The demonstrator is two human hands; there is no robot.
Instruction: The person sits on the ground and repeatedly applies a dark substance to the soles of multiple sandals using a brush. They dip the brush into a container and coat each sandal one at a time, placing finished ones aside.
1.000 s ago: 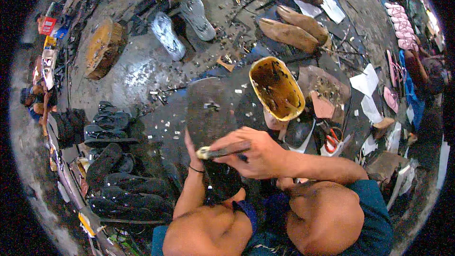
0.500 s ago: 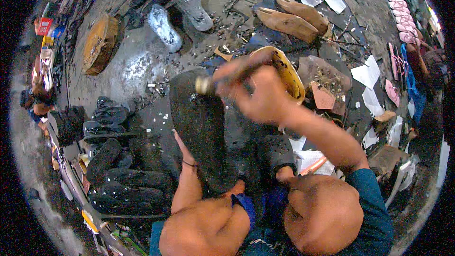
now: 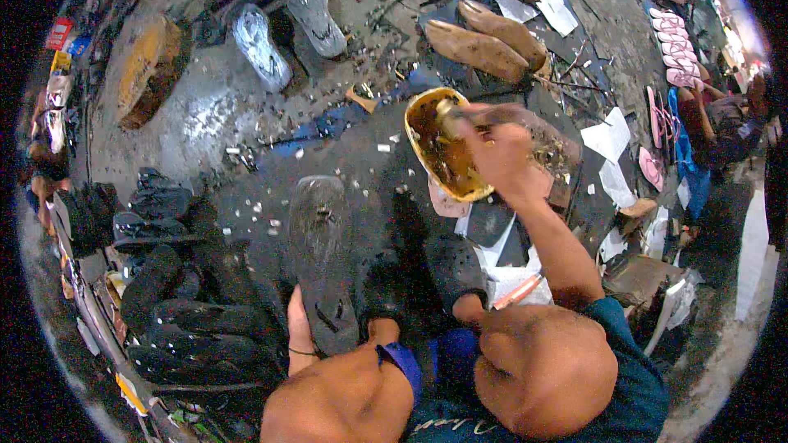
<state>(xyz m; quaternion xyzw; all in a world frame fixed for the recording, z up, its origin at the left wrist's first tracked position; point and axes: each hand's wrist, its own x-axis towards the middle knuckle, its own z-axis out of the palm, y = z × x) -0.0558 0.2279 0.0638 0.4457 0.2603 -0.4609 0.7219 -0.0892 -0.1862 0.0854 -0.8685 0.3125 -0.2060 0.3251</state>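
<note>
Right hand [image 3: 507, 154] curled round brush [image 3: 448, 117]; left hand [image 3: 299, 324], fingers hidden, touches sole [image 3: 321, 238]

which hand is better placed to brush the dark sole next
Likely the right hand: it grips the brush at the yellow tub; the left hand is at the edge of the sole.

1. Dim overall; pale glare whitens the floor [image 3: 215, 121] beyond the left hand [image 3: 299, 320].
2. Motion blur smears the right hand [image 3: 505, 157] and its brush [image 3: 449, 117].
3. Shadow swallows detail in the black sandals [image 3: 205, 316] left of both hands.
4. Fisheye curvature bends the surroundings; corners are black and grainy.
</note>
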